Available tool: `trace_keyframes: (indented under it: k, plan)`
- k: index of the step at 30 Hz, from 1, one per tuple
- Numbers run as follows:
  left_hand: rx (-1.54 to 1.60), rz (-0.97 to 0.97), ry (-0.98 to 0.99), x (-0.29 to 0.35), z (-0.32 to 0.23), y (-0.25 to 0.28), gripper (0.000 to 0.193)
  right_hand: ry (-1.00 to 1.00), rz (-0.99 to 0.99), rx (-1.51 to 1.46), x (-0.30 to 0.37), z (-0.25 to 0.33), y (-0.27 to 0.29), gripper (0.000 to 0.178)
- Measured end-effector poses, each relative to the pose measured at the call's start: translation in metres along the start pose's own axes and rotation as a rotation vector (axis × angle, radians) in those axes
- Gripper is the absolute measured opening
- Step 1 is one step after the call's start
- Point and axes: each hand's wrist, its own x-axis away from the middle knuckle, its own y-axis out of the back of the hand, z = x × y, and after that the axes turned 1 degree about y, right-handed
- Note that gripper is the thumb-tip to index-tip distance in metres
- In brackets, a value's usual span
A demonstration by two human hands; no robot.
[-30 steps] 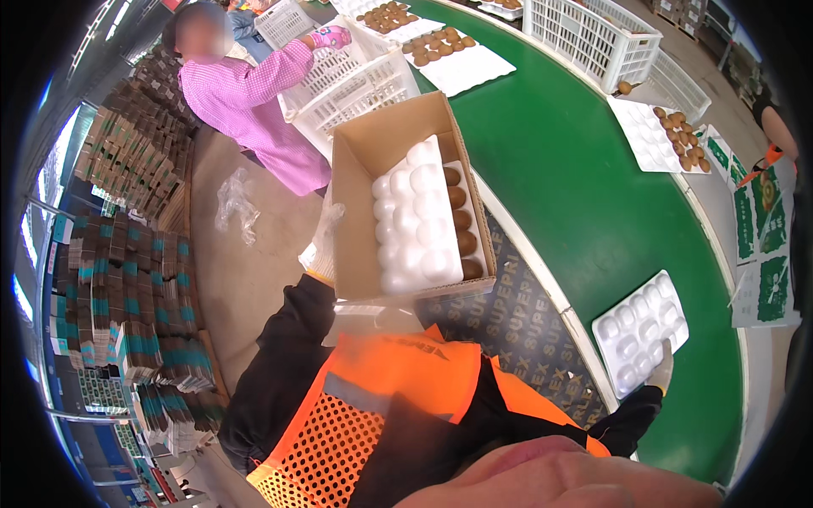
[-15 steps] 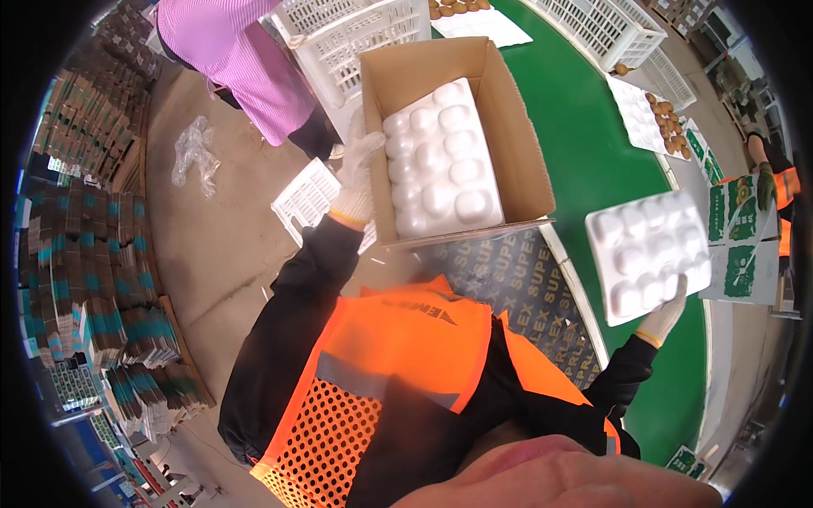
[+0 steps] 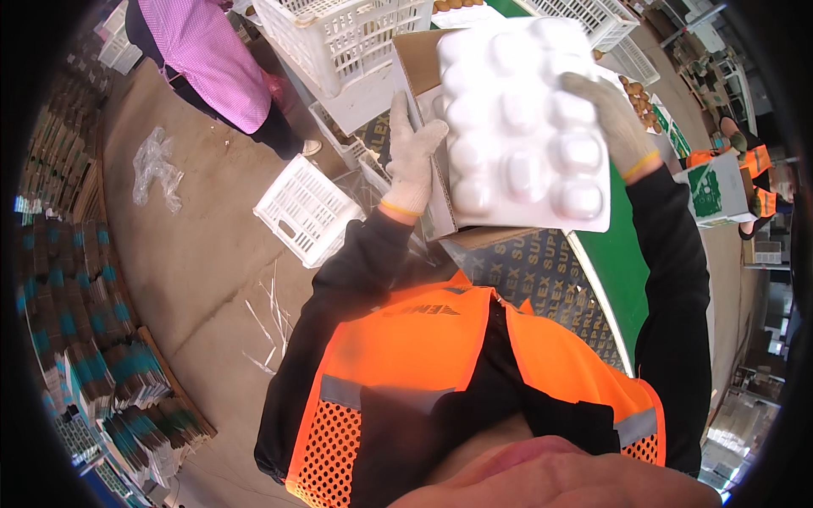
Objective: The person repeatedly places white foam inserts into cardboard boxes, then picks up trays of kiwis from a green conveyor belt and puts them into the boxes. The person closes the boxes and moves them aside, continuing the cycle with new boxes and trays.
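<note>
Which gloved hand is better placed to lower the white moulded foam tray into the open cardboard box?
Right. The right hand already grips the white moulded foam tray above the cardboard box, while the left hand steadies the box's side.

You have one view only, from the camera worn on your head, looking steeply down your own front. Your orange vest (image 3: 440, 372) fills the lower middle, very close to the lens. Your arms reach up and away from it, so both hands, the left hand (image 3: 413, 157) and the right hand (image 3: 611, 118), sit near the top edge. The concrete floor (image 3: 195, 254) lies well below on your left. The fisheye bends straight lines toward the dark round rim.
</note>
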Motion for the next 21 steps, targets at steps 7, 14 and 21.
trace_keyframes:
  k: [7, 14, 21]
  plan:
    - [0.033, 0.028, 0.060, 0.001, 0.003, 0.008, 0.083, -0.581, 0.202, -0.320, -0.052, -0.087, -0.097, 0.042]
    - [-0.376, 0.131, -0.047, 0.009, -0.009, -0.012, 0.064, -0.664, 0.340, 0.377, -0.046, -0.104, -0.132, 0.054]
    - [-0.761, 0.258, 0.354, 0.048, 0.130, 0.048, 0.055, -0.045, 0.390, 0.939, -0.066, -0.066, -0.159, 0.012]
